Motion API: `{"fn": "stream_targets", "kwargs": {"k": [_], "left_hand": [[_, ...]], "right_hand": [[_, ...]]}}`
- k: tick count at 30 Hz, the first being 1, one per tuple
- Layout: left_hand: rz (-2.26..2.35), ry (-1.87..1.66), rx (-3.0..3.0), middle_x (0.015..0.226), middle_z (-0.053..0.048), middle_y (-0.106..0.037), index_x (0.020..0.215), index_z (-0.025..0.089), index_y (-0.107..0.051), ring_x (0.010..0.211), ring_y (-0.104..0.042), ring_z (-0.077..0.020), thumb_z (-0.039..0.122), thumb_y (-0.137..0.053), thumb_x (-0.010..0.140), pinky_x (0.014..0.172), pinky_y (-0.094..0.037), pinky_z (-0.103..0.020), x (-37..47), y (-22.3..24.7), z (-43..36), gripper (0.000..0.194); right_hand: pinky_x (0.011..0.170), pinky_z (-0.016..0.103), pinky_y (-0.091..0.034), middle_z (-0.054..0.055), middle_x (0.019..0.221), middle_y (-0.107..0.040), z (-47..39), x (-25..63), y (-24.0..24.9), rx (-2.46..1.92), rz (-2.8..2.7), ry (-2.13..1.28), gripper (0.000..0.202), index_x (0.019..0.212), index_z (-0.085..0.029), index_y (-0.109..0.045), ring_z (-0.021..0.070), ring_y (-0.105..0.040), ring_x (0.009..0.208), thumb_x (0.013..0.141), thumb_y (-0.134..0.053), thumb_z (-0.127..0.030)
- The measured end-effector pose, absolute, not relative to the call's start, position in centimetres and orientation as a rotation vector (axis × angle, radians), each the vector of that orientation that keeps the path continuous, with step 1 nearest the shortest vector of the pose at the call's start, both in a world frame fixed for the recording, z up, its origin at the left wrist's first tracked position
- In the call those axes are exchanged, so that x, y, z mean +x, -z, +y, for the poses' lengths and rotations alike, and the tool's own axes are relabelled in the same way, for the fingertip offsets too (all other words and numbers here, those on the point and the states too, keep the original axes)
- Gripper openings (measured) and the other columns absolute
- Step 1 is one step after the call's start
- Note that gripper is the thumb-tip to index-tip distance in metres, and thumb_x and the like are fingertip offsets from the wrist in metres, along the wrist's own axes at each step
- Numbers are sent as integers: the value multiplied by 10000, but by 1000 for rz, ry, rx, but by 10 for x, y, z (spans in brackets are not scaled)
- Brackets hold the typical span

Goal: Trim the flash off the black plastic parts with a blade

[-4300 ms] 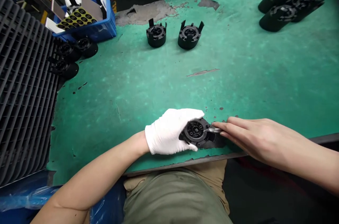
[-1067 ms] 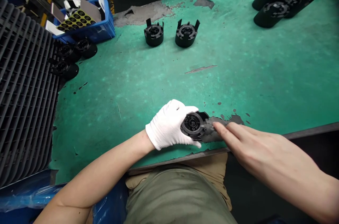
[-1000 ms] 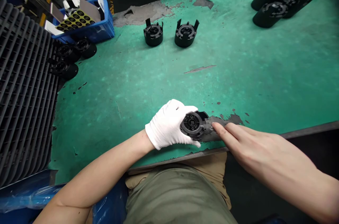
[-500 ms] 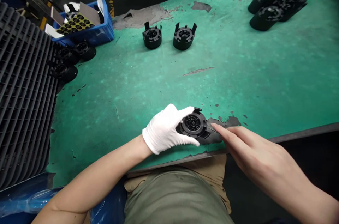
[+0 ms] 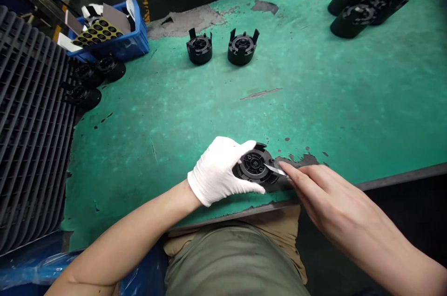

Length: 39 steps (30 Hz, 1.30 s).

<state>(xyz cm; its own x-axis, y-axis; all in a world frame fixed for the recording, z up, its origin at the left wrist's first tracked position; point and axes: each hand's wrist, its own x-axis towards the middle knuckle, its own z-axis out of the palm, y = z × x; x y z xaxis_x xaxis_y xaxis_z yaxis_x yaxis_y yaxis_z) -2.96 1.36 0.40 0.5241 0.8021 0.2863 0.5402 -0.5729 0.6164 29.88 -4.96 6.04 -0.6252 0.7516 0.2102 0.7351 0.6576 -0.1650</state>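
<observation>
Gripping a black part [image 5: 254, 164] in the left hand [image 5: 217, 172], pinching a blade [image 5: 275, 170] over it in the right hand [image 5: 331, 198]; seemingly midway, impossible to call similar parts [image 5: 241, 49] beyond both hands done or pending.

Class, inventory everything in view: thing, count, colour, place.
Table: one, green, middle
Round part: one, black, near table edge
Pointed tool: one, silver, tip at round part
Upright parts: two, black, far middle
Clustered parts: three, black, far right
Rack: one, grey, left edge
Side parts: three, black, beside rack
Bin: one, blue, far left
Dotted sheet: one, yellow, in bin
Cards: several, pale, in bin
Plastic: uncounted, blue, lower left
Garment: one, olive, bottom middle
Left grip: one, white-gloved, around round part
Right grip: one, bare, on pointed tool
</observation>
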Motion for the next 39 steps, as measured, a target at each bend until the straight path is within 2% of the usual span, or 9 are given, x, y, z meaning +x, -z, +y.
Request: {"fn": "stream_targets", "kwargs": {"k": [5, 11, 15, 20, 24, 31, 36, 39], "left_hand": [[1074, -752, 2281, 1397, -187, -959, 1773, 240, -786, 1255, -931, -418, 1093, -931, 912, 1158, -753, -580, -30, -3, 14, 1220], [1030, -820, 2304, 1382, -194, -958, 1774, 201, -775, 1230, -931, -400, 1063, -880, 990, 1162, -758, -562, -31, -5, 14, 1171], [1047, -754, 2317, 1382, -204, -949, 1787, 178, -766, 1227, -916, -403, 1035, -885, 1018, 1198, -750, -590, -30, -6, 14, 1157], [1077, -691, 2309, 1502, -230, -930, 1804, 198, -756, 1389, -892, -455, 1033, -911, 1000, 1304, -720, -664, -30, -7, 12, 1170], [1078, -693, 2310, 1553, -218, -928, 1802, 218, -755, 1408, -894, -458, 995, -958, 992, 1349, -699, -685, -30, -6, 12, 1141], [1089, -651, 2277, 1572, -215, -923, 1767, 239, -773, 1409, -887, -477, 976, -1013, 953, 1394, -657, -759, -27, -9, 15, 1124], [1093, -649, 2239, 1518, -215, -931, 1769, 219, -770, 1382, -884, -466, 972, -990, 982, 1404, -644, -791, -26, -11, 15, 1111], [1047, -656, 2209, 1471, -191, -937, 1777, 229, -767, 1352, -882, -437, 944, -1018, 976, 1458, -596, -826, -29, -9, 19, 1103]], "right_hand": [[783, 360, -604, 81, 1125, -753, -52, 296, -62, -1223, -2643, -90, 685, 1843, -160, -591, 249, -741, 923, 1188, -470, 0], [745, 389, -561, 59, 1034, -697, -45, 286, -77, -1165, -2703, 82, 529, 1625, -95, -679, 253, -685, 883, 1156, -468, 28], [787, 427, -543, 56, 1013, -701, -41, 283, -84, -1167, -2719, 129, 567, 1583, -100, -704, 272, -671, 890, 1088, -492, 78], [828, 439, -532, 60, 1011, -718, -38, 281, -83, -1194, -2732, 146, 617, 1595, -110, -698, 286, -676, 897, 1040, -517, 89], [817, 418, -534, 45, 996, -711, -36, 281, -79, -1207, -2744, 163, 655, 1610, -133, -656, 273, -675, 882, 1004, -529, 81], [821, 480, -583, 94, 1031, -773, -41, 278, -76, -1304, -2745, 109, 863, 1828, -177, -556, 341, -700, 913, 980, -620, -33], [823, 453, -574, 111, 1064, -797, -51, 275, -71, -1375, -2688, 198, 806, 1847, -155, -590, 334, -725, 961, 1059, -579, 13], [875, 450, -582, 128, 1202, -852, -50, 292, -69, -1361, -2600, 85, 773, 1900, -197, -596, 337, -760, 1040, 1150, -570, -11]]}}
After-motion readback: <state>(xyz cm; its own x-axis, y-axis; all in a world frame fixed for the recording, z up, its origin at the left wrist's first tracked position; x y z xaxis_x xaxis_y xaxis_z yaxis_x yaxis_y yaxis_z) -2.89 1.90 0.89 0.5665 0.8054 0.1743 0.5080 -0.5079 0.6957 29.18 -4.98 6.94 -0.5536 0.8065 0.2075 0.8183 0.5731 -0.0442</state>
